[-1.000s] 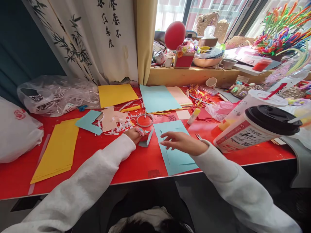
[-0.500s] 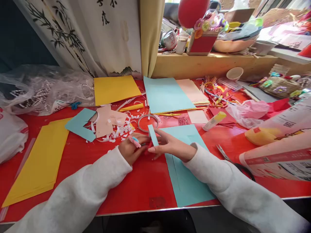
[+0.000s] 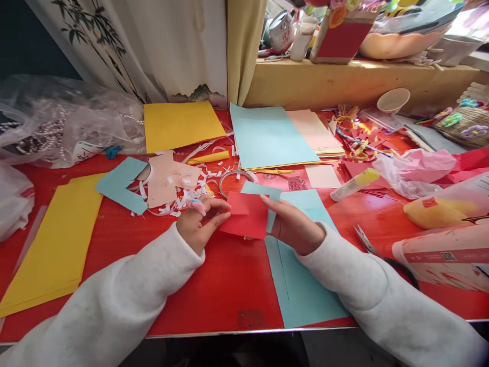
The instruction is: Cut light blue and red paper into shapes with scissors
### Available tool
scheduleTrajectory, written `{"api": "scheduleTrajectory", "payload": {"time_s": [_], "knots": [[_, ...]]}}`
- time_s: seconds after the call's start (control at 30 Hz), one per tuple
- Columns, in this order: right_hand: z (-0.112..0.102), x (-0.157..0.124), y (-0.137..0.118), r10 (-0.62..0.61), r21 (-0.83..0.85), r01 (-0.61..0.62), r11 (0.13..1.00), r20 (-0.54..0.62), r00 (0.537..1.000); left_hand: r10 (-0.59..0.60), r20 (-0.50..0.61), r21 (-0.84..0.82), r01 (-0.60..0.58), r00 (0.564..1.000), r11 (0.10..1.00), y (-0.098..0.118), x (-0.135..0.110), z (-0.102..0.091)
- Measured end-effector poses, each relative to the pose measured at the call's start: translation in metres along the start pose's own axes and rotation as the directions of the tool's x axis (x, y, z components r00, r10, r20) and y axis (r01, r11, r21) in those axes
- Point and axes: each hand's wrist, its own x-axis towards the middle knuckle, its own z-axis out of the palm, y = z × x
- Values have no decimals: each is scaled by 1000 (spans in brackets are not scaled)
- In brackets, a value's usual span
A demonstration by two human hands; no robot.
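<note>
Between my hands a small red paper square (image 3: 246, 224) is held up above the table, its face toward me. My left hand (image 3: 200, 221) pinches the square's left edge between thumb and fingers; a pink and blue ornament sits on one finger. My right hand (image 3: 292, 224) grips the square's right side, and a light blue piece of paper (image 3: 262, 190) is held behind the red one. The right fingers are partly hidden behind the papers. Under my right forearm lies a large light blue sheet (image 3: 305, 285) with a slit near its left edge.
Scissors (image 3: 369, 242) and a glue stick (image 3: 355, 184) lie to the right. Paper scraps (image 3: 179, 204), a tape ring (image 3: 225, 186) and a cut blue piece (image 3: 124, 186) are on the left. Yellow sheets (image 3: 57, 239) lie far left; a blue stack (image 3: 271, 137) is at the back.
The red paper, mostly hidden between my fingers before, now faces me flat. The blue piece has turned from edge-on to behind it. The view has shifted slightly downward.
</note>
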Motion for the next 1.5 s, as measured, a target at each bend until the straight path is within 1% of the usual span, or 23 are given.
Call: {"api": "scheduleTrajectory", "payload": {"time_s": [0.1,0.17,0.23,0.3,0.37,0.47,0.53,0.67,0.73,0.9,0.97,1.07,1.13,1.23,1.27,1.33,1.37,1.4,1.43,1.47,1.5], "knots": [[-1,1,0,-18,-26,16,1000,-78,997,-83,-22,-65,81,996,995,-1,2,-2],[-2,1,0,-16,-59,8,998,-135,991,-111,-26,-94,108,993,990,-2,2,-3],[-3,2,1,-12,-95,-3,995,-158,987,-138,-32,-120,133,990,984,-2,2,-3],[-4,2,2,-37,-144,13,989,-164,986,-170,-43,-151,162,985,975,-2,1,-4],[-4,2,4,-87,-203,55,978,-152,985,-205,-40,-222,191,978,956,0,2,-3],[-5,2,6,-150,-276,112,955,-122,981,-270,-30,-392,237,962,889,3,2,-2],[-4,1,7,-175,-318,129,939,-121,977,-318,-42,-445,267,947,855,6,2,-1],[-3,2,8,-239,-412,169,895,-123,963,-358,-62,-356,314,932,880,8,2,0],[-3,2,8,-257,-441,181,879,-119,959,-371,-61,-339,331,926,881,7,2,0],[-6,2,8,-295,-474,227,851,-74,953,-385,-38,-355,348,922,868,7,3,1],[-6,2,8,-306,-479,244,843,-54,950,-399,-34,-319,369,916,873,10,3,0],[-4,1,7,-303,-477,242,845,-55,951,-407,-58,-232,384,912,894,14,1,-1],[-3,1,8,-294,-474,231,850,-63,954,-393,-20,-212,380,919,900,12,0,-1],[-1,0,8,-296,-473,230,851,-70,953,-380,81,-265,388,921,883,5,-2,1],[0,0,7,-303,-475,234,848,-72,950,-383,93,-283,393,919,875,3,-2,1],[3,-3,2,-320,-490,239,838,-86,943,-393,69,-297,395,917,869,2,-2,0],[4,-5,-3,-349,-509,255,822,-98,932,-400,41,-292,394,916,872,2,-1,-1],[4,-9,-10,-400,-544,282,790,-109,910,-403,14,-286,390,915,875,2,0,-1],[4,-13,-18,-476,-595,319,738,-123,871,-405,-5,-282,387,914,878,3,1,-2],[1,-19,-29,-591,-658,378,651,-128,796,-408,-17,-280,388,913,878,4,2,-3],[-3,-26,-40,-713,-732,423,534,-121,691,-417,-24,-278,394,909,876,4,2,-3]]}}
